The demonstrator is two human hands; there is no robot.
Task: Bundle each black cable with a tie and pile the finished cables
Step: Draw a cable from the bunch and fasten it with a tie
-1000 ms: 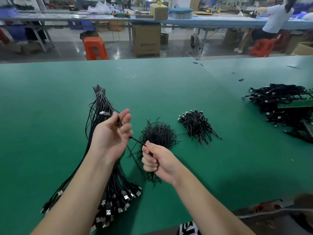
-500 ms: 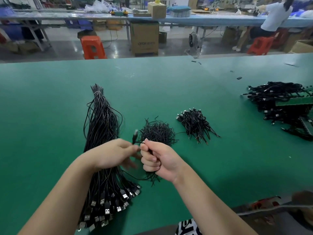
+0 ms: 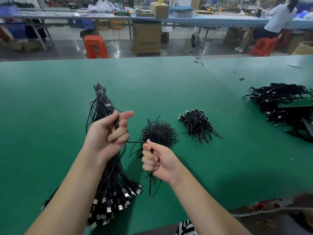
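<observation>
One black cable (image 3: 135, 142), stretched taut between left hand (image 3: 108, 133), fingers curled round its coils, index finger loose, and right hand (image 3: 157, 160), fisted on its tail, above the green surface (image 3: 50, 116); risk: coils springing free before a tie from the near pile of ties (image 3: 159, 133) goes on.

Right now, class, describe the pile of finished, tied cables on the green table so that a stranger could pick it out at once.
Start at the green table and find the fuzzy heap of loose ties just beyond the right hand. The finished pile lies to the right of that heap. Its short folded bundles have silver plugs at the far left, unlike the long untied cable bunch under the left hand.
</observation>
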